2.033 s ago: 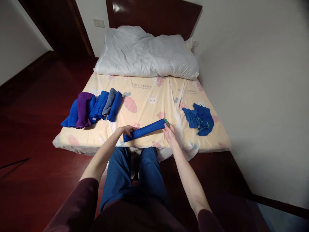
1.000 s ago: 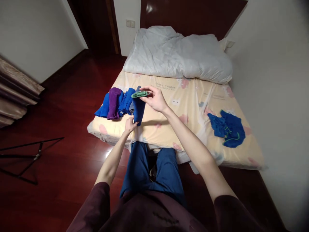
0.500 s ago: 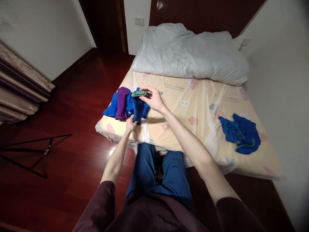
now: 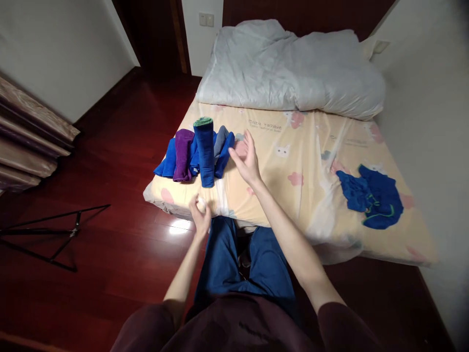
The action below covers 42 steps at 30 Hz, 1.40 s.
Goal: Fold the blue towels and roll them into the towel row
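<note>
A rolled blue towel (image 4: 205, 156) with a green edge rests on the pile of rolls on the bed, its green end raised toward the back. My right hand (image 4: 249, 160) is held to the right of the rolls, thumb and fingers apart, touching none of them. Nearer the bed's front edge, my left hand (image 4: 201, 216) is open just below that towel, fingers curved and spread. A small pale patch shows between them; I cannot make out what it is. Around the towel lie a purple roll (image 4: 183, 155), a grey roll (image 4: 220, 139) and several other blue rolls.
Crumpled blue cloths (image 4: 373, 198) with green edging lie on the right of the patterned bed sheet (image 4: 293, 146). A white quilt (image 4: 289, 73) is heaped at the headboard. Black tripod legs (image 4: 73, 232) stand on the red floor at left, near a curtain (image 4: 29, 137).
Both hands have let go of the blue rolled towel, which now rests among the other rolls. My right hand has moved right, my left hand down toward me.
</note>
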### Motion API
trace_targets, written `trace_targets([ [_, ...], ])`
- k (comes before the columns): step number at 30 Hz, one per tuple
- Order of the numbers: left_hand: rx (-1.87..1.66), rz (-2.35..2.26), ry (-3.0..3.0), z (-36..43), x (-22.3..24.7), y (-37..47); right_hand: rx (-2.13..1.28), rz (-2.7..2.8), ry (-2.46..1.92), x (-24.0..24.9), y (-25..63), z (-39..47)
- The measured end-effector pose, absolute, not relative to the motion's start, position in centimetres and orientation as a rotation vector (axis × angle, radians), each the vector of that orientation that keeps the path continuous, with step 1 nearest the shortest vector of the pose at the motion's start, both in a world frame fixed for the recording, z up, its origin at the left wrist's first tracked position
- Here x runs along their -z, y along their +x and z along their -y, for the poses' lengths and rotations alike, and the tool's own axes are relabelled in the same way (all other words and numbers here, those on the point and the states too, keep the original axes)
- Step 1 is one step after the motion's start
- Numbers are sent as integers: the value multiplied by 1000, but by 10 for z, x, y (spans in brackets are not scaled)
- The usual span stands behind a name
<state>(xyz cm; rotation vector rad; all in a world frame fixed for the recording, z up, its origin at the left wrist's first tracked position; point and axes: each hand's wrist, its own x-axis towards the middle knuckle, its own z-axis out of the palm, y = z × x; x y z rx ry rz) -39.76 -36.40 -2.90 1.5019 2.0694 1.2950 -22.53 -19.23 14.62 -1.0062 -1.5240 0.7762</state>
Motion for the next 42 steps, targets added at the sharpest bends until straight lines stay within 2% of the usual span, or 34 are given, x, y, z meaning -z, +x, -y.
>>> trace_targets([
  [3, -968, -1759, 1709, 477, 47, -366, -692, 1379, -1276, -78, -176, 291],
  [6, -628, -1513, 1972, 546, 53, -348, -605, 1296, -1579, -3, -126, 417],
  [9, -522, -1458, 2053, 550, 52, -347, -588, 1383, -1735, 40, -90, 526],
  [13, -537, -1438, 2137, 509, 58, -352, -555, 1299, -1745, 44, -75, 584],
  [18, -633, -1476, 2184, 482, 77, -347, -526, 1197, -1713, 46, -70, 554],
  [22, -640, -1490, 2228, 482, 80, -347, -532, 1179, -1651, 49, -30, 515],
  [34, -512, -1616, 2399, 477, 73, -343, -147, 714, -2225, 0, 307, 356],
  [38, -495, -1657, 2433, 479, 73, -340, -187, 722, -2324, -1, 376, 323],
  [42, -478, -1676, 2433, 480, 70, -334, -223, 737, -2333, 12, 406, 302],
])
